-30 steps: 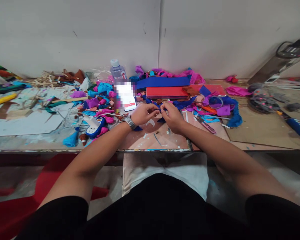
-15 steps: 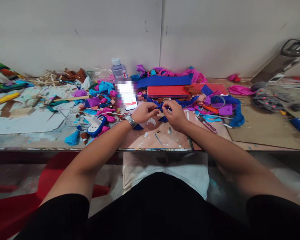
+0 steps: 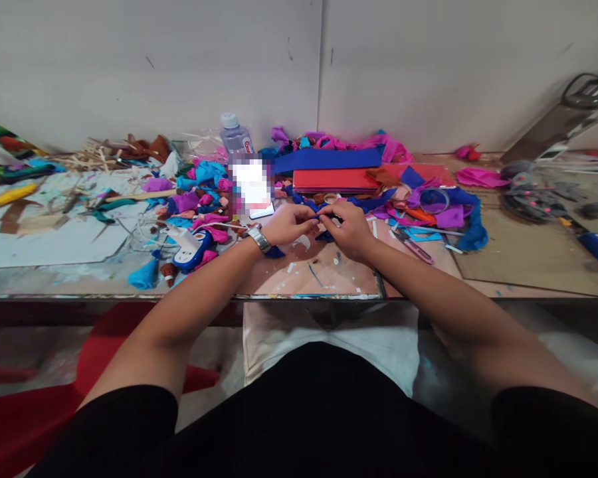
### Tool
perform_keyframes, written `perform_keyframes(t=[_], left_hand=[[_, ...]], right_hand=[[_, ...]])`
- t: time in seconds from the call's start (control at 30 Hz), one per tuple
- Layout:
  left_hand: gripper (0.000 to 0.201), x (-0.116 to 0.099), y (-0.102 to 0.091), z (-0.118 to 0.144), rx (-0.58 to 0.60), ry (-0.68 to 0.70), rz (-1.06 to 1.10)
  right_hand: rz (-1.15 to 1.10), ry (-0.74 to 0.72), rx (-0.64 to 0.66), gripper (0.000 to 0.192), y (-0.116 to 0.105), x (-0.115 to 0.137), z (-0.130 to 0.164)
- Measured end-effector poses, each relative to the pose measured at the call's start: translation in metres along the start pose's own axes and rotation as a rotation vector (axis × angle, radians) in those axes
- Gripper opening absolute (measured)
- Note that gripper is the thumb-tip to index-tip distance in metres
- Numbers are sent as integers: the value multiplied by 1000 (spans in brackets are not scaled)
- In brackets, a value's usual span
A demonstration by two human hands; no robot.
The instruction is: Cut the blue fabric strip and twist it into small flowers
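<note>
My left hand (image 3: 290, 224), with a metal watch (image 3: 259, 238) on its wrist, is pinched at the fingertips. Close against it, my right hand (image 3: 349, 227) has its thumb and fingers pressed together too. Between the two sets of fingertips shows a small bit of blue crepe paper (image 3: 317, 217), mostly covered by the fingers. More dark blue paper (image 3: 325, 236) lies on the table just under the hands. Beside my left hand, a phone (image 3: 262, 210) with a lit screen leans partly blurred out.
Behind my hands lie a red paper stack (image 3: 336, 180) and a folded blue sheet (image 3: 329, 159). A water bottle (image 3: 235, 138) stands at the back. To the left is a power strip (image 3: 192, 252) with cables; to the right, a utility knife (image 3: 418, 251) and a tape roll (image 3: 434, 200).
My right fingers have closed down and moved slightly left, so the fingertips of both hands now meet more tightly around the blue paper. The left hand has barely moved.
</note>
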State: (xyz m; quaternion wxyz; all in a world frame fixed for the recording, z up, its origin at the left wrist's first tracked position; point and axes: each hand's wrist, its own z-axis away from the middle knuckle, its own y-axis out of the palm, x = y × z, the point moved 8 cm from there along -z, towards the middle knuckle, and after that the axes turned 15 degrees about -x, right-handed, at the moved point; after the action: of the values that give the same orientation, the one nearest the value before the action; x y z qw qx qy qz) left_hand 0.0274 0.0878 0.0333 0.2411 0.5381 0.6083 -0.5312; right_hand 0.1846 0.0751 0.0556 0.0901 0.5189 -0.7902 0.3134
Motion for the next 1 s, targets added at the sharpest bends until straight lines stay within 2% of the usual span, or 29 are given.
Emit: perform_keyframes(t=[0.17, 0.33, 0.47, 0.53, 0.8, 1.0], left_hand=[[63, -1, 0, -2, 23, -74, 113], [62, -1, 1, -1, 77, -158, 208], [63, 3, 2, 1, 60, -264, 324], [65, 5, 2, 1, 49, -274, 351], [69, -8, -4, -2, -41, 6, 80], [40, -28, -13, 2, -155, 374, -402]], right_hand=[[21, -21, 5, 20, -1, 0, -1], [14, -98, 26, 21, 1, 1, -1], [37, -175, 28, 21, 1, 4, -1], [58, -203, 23, 21, 0, 7, -1], [94, -180, -19, 19, -4, 11, -2], [80, -116, -31, 17, -3, 9, -1]])
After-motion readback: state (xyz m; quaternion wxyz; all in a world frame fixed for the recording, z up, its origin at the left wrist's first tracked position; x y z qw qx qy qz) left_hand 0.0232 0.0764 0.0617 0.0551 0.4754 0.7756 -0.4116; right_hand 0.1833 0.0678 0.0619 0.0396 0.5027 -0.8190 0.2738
